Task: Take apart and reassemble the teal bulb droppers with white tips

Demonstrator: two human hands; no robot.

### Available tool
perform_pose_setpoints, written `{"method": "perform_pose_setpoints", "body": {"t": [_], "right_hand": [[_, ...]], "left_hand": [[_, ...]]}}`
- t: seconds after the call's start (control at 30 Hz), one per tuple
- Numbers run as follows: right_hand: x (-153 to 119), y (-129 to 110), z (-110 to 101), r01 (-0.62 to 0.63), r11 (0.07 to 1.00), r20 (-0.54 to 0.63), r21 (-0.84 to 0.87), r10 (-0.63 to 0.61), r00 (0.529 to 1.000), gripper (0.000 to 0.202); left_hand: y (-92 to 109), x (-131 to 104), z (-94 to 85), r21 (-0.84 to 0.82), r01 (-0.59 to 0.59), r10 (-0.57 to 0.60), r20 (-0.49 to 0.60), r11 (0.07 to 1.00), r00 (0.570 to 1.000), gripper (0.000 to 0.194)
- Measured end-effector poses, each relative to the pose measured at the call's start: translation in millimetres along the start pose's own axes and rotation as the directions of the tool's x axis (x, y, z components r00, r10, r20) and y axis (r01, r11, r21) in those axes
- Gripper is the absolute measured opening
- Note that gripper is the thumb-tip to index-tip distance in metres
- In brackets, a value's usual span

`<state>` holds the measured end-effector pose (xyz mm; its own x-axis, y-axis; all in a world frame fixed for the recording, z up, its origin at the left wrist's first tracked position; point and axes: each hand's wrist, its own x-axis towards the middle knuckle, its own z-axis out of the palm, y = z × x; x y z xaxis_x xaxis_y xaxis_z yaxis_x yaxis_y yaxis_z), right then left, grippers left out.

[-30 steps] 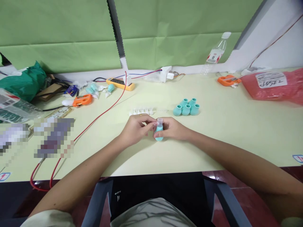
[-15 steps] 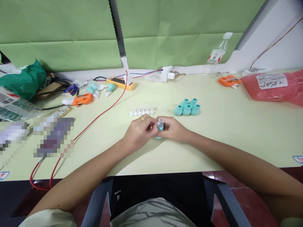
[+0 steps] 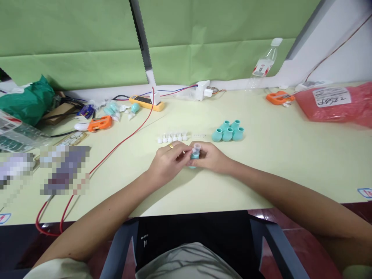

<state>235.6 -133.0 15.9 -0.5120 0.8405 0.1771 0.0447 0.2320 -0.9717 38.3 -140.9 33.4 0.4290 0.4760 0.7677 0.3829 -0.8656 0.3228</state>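
Observation:
My right hand (image 3: 210, 155) is closed round a teal rubber bulb (image 3: 192, 166), its lower end showing below the fingers. A small clear plastic cup (image 3: 197, 148) stands upright on the bulb's mouth. At the cup's left side, my left hand (image 3: 171, 161), with a gold ring on one finger, pinches thumb and finger together; a tiny whitish bit shows there, too small to name. Beyond the hands lie a row of small white knobbed parts (image 3: 173, 138) and a line of tiny clear pieces (image 3: 198, 135). Several more teal bulbs (image 3: 228, 131) stand grouped, mouths up, to the right.
Along the back are a yellow power strip (image 3: 147, 103), a white plug adapter (image 3: 203, 91) and a clear bottle (image 3: 264, 66). Orange cutters (image 3: 100, 123) lie left, another orange tool (image 3: 279, 98) right, near a red plastic bag (image 3: 334, 102). A red cable (image 3: 122, 142) crosses the left side.
The view has shifted slightly. My left fingers still pinch at the cup's side with a small change of finger pose; my right hand keeps its hold on the bulb.

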Motion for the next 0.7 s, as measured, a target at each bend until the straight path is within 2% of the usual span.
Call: {"method": "perform_pose_setpoints", "body": {"t": [0.17, 0.27, 0.33, 0.4, 0.5, 0.57, 0.6, 0.7], "right_hand": [[-1.1, -1.5, 0.6, 0.012, 0.999, 0.004, -0.053, -0.012, 1.0, 0.034], [-1.7, -3.1, 4.7, -0.01, 1.0, 0.007, -0.001, 0.01, 1.0, 0.039], [-1.1, -3.4, 6.6, -0.033, 0.999, -0.012, 0.04, 0.033, 0.999, 0.041], [0.4, -3.9, 5.5, -0.058, 0.997, -0.046, 0.053, 0.06, 0.997, 0.041], [3.3, -8.8, -4.8, -0.091, 0.994, -0.062, 0.057, 0.095, 0.994, 0.039], [4.6, -16.8, -17.1, -0.084, 0.993, -0.06, 0.078, 0.088, 0.994, 0.037], [5.0, -21.8, -24.4, -0.063, 0.994, -0.078, 0.085, 0.069, 0.995, 0.036], [5.6, -36.8, -47.2, 0.048, 0.998, -0.243, 0.051, -0.034, 0.969, 0.031]], "left_hand": [[-0.9, 0.3, -2.2, 0.087, -0.021, 0.014, 0.077, 0.996, 0.997, 0.01], [1.5, 0.0, -2.7, 0.159, -0.005, -0.005, 0.063, 0.987, 0.998, 0.01], [4.1, 1.1, -3.9, 0.123, 0.023, -0.027, 0.027, 0.992, 0.999, 0.009], [6.2, 3.9, -6.6, 0.031, 0.083, -0.082, -0.024, 0.996, 0.996, 0.009], [4.5, 9.7, -13.0, -0.074, 0.256, -0.261, -0.063, 0.964, 0.963, 0.007], [-0.1, 12.3, -16.2, -0.068, 0.365, -0.365, 0.006, 0.929, 0.931, 0.006], [-2.9, 12.6, -16.5, -0.034, 0.399, -0.395, 0.081, 0.916, 0.915, 0.006], [-8.6, 10.0, -10.8, 0.182, 0.377, -0.418, 0.365, 0.908, 0.832, 0.009]]}}
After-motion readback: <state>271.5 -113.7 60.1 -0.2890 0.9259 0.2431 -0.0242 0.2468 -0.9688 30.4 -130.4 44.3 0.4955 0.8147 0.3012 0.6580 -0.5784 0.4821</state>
